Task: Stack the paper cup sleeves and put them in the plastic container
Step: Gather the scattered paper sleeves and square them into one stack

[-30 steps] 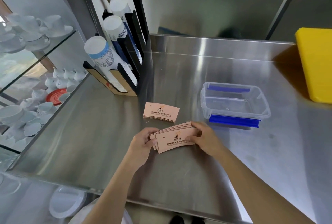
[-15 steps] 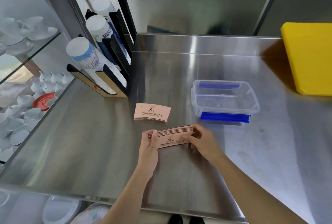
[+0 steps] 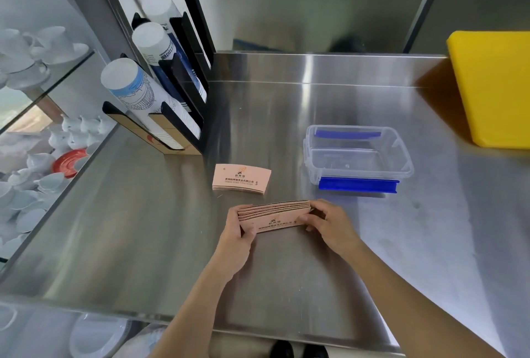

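Note:
I hold a bundle of several pink paper cup sleeves (image 3: 275, 215) on edge against the steel counter, its top edges lined up. My left hand (image 3: 239, 238) grips the bundle's left end and my right hand (image 3: 329, 225) grips its right end. A second, smaller stack of pink sleeves (image 3: 241, 179) lies flat on the counter just beyond the bundle. The clear plastic container (image 3: 358, 154) with blue clips stands open and empty to the right of that stack, beyond my right hand.
A black rack with tubes of paper cups (image 3: 160, 99) stands at the back left. A yellow block (image 3: 496, 85) leans at the far right. White cups and saucers (image 3: 34, 174) fill glass shelves left of the steel counter (image 3: 143, 228).
The fanned-out sleeves in my hands have been squared into a neat bundle and tipped up on edge. The flat stack and the container have stayed put.

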